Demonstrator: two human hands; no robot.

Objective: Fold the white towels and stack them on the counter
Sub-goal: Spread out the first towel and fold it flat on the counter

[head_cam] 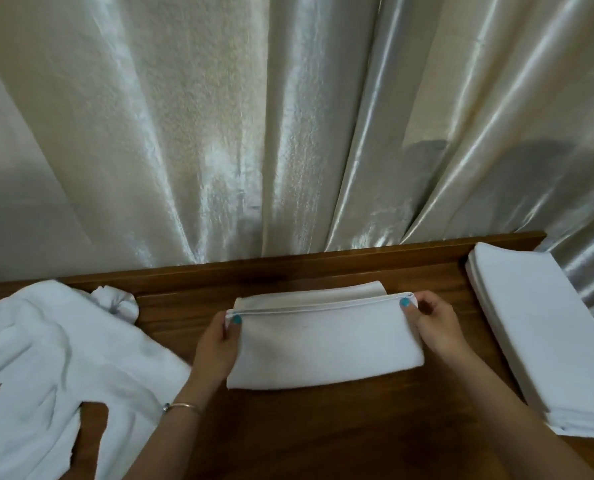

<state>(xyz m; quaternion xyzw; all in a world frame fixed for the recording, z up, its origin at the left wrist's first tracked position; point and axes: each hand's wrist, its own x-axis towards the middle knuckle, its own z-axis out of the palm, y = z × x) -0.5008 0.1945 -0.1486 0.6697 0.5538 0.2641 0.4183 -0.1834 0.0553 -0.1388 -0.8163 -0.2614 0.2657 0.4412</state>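
Note:
A white towel lies half folded in the middle of the brown wooden counter. My left hand pinches the left corner of its upper hemmed edge. At the other end of that edge my right hand pinches the right corner. Between the two hands the edge runs straight, and a strip of the towel's lower layer shows beyond it. On the right side of the counter stands a stack of folded white towels. Crumpled, unfolded white towels lie in a heap on the left.
A shiny cream curtain hangs right behind the counter's raised back ledge. Bare wood shows in front of the towel, between my forearms. My left wrist carries a thin bracelet.

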